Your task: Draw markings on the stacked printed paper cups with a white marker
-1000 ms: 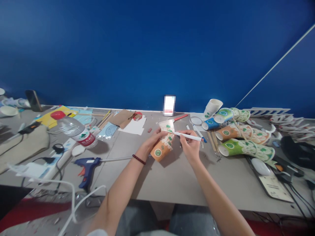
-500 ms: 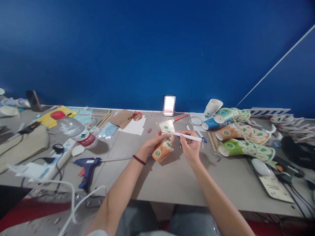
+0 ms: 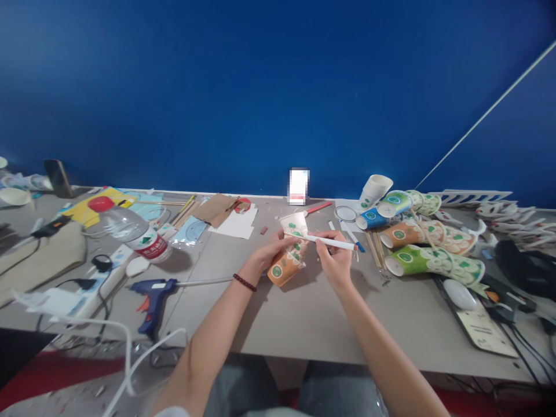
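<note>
An orange paper cup (image 3: 287,258) with green and white print is tilted over the grey table (image 3: 304,318), its open mouth pointing away from me. My left hand (image 3: 271,250) is wrapped around the cup's side. My right hand (image 3: 333,255) pinches a white pen (image 3: 330,242) with a blue end. The pen lies almost level, and its tip touches the cup's wall near the rim.
Several printed paper cups (image 3: 417,243) lie piled at the right, beside wooden sticks (image 3: 376,248). A blue glue gun (image 3: 154,295), a water bottle (image 3: 130,229), a power strip (image 3: 78,289) and cables sit at the left. Cardboard and paper (image 3: 228,215) lie at the back.
The cup has turned slightly in my left hand and sits a little lower. My right hand with the pen has shifted a touch to the left.
</note>
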Motion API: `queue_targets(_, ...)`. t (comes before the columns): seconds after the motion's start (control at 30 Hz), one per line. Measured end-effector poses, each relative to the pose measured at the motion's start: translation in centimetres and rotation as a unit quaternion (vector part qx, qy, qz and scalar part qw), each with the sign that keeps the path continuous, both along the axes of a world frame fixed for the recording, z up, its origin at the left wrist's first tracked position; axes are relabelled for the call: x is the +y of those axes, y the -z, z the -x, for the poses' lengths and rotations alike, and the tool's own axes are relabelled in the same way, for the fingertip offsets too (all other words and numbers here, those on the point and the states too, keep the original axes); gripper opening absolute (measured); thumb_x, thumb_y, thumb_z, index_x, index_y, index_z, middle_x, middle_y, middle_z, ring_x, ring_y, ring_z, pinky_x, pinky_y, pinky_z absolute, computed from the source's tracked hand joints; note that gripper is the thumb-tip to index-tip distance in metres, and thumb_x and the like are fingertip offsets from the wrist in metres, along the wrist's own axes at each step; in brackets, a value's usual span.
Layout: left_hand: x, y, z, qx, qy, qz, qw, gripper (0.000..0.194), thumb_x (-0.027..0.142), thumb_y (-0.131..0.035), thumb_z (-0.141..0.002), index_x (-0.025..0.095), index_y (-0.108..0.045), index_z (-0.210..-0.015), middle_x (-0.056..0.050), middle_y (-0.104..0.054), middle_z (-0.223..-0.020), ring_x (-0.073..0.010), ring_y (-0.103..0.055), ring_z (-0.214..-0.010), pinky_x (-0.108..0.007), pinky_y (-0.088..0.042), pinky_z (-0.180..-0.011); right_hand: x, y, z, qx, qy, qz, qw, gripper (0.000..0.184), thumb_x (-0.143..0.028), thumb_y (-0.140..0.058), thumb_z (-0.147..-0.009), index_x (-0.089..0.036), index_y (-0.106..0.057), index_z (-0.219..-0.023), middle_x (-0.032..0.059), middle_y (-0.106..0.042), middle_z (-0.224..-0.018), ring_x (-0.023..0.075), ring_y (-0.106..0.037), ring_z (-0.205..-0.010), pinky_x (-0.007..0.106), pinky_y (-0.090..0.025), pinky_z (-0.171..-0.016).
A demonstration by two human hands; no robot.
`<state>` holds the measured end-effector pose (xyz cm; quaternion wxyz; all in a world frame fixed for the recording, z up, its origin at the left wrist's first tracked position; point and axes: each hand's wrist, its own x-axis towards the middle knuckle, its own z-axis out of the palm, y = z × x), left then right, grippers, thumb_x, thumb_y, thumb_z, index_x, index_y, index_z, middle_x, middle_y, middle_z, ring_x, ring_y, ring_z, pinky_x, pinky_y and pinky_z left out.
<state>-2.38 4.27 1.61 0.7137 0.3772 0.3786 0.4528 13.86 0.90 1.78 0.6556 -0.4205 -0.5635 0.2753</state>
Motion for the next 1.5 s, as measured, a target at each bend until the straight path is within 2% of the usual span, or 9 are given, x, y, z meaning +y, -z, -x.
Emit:
queue_targets(0.2,-0.06,0.1,0.14,0.0,0.007,-0.004,1.0,0.047,0.029,-0.09,-0.054,0.014,-0.066,-0.092,-0.007,-0.074,-0.087,-0.0194,-0.07,-0.076,-0.031,-0.055,-0.075,-0.02,-0.15,-0.09,0.012,-0.011,0.007,1.0,0.006,-0.027,-0.064,-0.08,-0.022,-0.061,-0.08,0.0048,-0.074,-0.081,0.0211,-0.071,-0.08,0.03,-0.054,-0.065)
queue_targets(0.37,-0.06,0.32,0.25,0.011,0.004,-0.006,1.0,0.041,0.028,-0.086,-0.061,0.016,-0.066,-0.094,-0.008,-0.075,-0.093,-0.0211,-0.07,-0.081,-0.035,-0.055,-0.081,0.02,0.05,-0.15,0.008,-0.009,0.023,1.0,0.008,-0.028,-0.065,-0.079,-0.021,-0.062,-0.08,0.0057,-0.074,-0.083,0.0205,-0.07,-0.077,0.027,-0.051,-0.058)
queue_targets(0.53,-0.01,0.26,0.22,0.011,0.003,-0.005,1.0,0.037,0.025,-0.084,-0.061,0.017,-0.066,-0.092,-0.006,-0.075,-0.09,-0.0206,-0.07,-0.08,-0.032,-0.055,-0.078,0.13,0.3,-0.16,0.015,-0.005,0.043,0.999,0.012,-0.031,-0.066,-0.08,-0.02,-0.062,-0.083,0.0069,-0.075,-0.085,0.0168,-0.066,-0.063,0.025,-0.046,-0.048)
queue_targets(0.93,-0.04,0.13,0.21,0.001,0.011,-0.002,1.0,0.045,0.027,-0.088,-0.056,0.015,-0.066,-0.093,-0.007,-0.075,-0.088,-0.0198,-0.07,-0.076,-0.031,-0.055,-0.074,0.44,0.55,-0.18,0.02,0.006,0.045,0.999,0.016,-0.034,-0.068,-0.079,-0.02,-0.061,-0.084,0.0071,-0.075,-0.085,0.0154,-0.064,-0.058,0.024,-0.044,-0.045)
queue_targets(1.17,0.04,0.43,0.24,-0.01,0.016,-0.011,1.0,0.046,0.029,-0.088,-0.056,0.014,-0.067,-0.095,-0.009,-0.075,-0.092,-0.0207,-0.071,-0.077,-0.03,-0.054,-0.074,0.43,0.26,0.07,0.027,0.009,0.016,0.999,0.016,-0.036,-0.067,-0.081,-0.021,-0.06,-0.084,0.0075,-0.074,-0.085,0.0219,-0.071,-0.075,0.031,-0.056,-0.062)
queue_targets(1.37,0.18,0.65,0.32,-0.014,0.013,-0.012,1.0,0.045,0.028,-0.087,-0.057,0.014,-0.067,-0.094,-0.01,-0.075,-0.092,-0.0204,-0.071,-0.077,-0.03,-0.054,-0.074,0.47,0.59,-0.2,0.013,0.018,0.026,0.999,0.017,-0.037,-0.066,-0.082,-0.021,-0.06,-0.086,0.0083,-0.074,-0.088,0.022,-0.071,-0.076,0.031,-0.055,-0.06)
queue_targets(1.5,0.26,0.7,0.37,-0.016,0.02,-0.009,1.0,0.045,0.028,-0.086,-0.057,0.014,-0.066,-0.094,-0.011,-0.076,-0.093,-0.0214,-0.071,-0.078,-0.031,-0.054,-0.074,0.56,0.71,-0.25,0.029,0.011,0.033,0.999,0.02,-0.039,-0.067,-0.083,-0.021,-0.06,-0.087,0.0085,-0.074,-0.09,0.0227,-0.072,-0.079,0.034,-0.058,-0.067)
